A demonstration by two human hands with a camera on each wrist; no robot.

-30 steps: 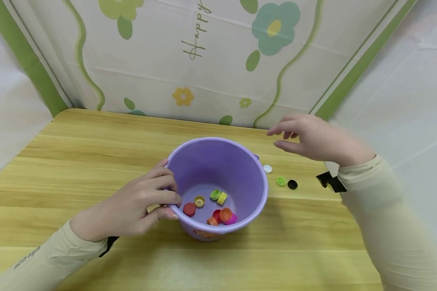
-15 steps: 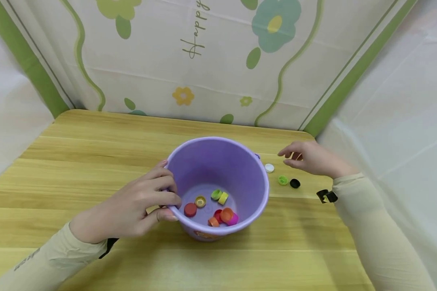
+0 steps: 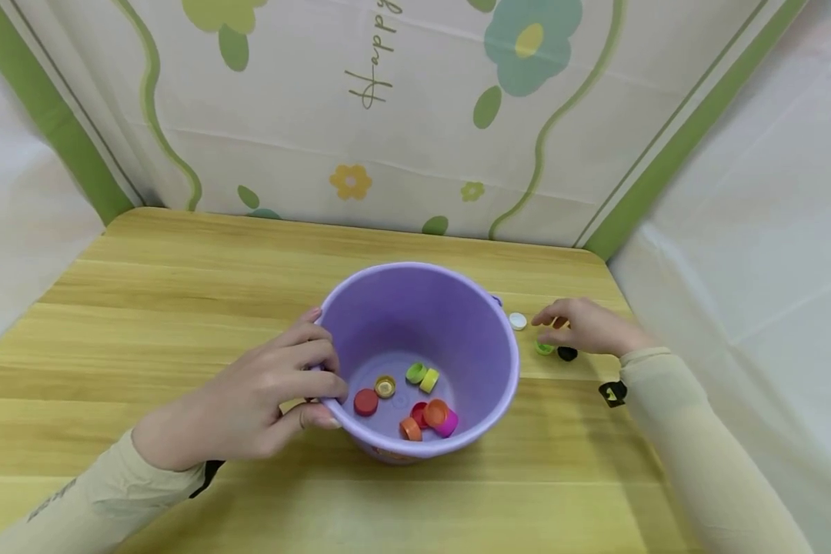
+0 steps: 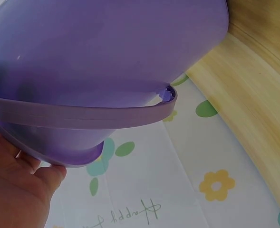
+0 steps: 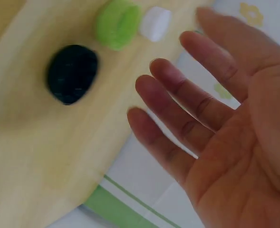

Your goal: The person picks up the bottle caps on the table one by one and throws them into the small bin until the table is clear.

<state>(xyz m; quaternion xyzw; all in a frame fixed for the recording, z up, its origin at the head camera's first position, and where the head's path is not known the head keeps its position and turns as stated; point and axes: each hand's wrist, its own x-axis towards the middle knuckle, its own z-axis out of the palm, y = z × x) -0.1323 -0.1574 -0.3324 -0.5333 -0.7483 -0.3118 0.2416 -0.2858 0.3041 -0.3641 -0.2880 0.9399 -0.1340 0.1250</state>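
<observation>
A purple round plastic bucket (image 3: 415, 315) stands on the wood-grain table (image 3: 180, 292), the left hand (image 3: 256, 400) gripping its rim. Inside lie small round caps (image 3: 366, 402) in red, gold, green, yellow, orange and magenta. The right hand (image 3: 589, 325), fingers loose and empty, is near a white round cap (image 3: 517, 321); in the head view it partly hides a light-green round cap (image 3: 543, 350) and a black round cap (image 3: 567, 355).

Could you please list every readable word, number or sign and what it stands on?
"Happy", sideways in the head view, on the patterned cloth.
Dark print on the left sleeve: too small to read.
Orange label on the purple bucket: mostly hidden, unreadable.
Yellow mark on the right black strap: too small.
</observation>
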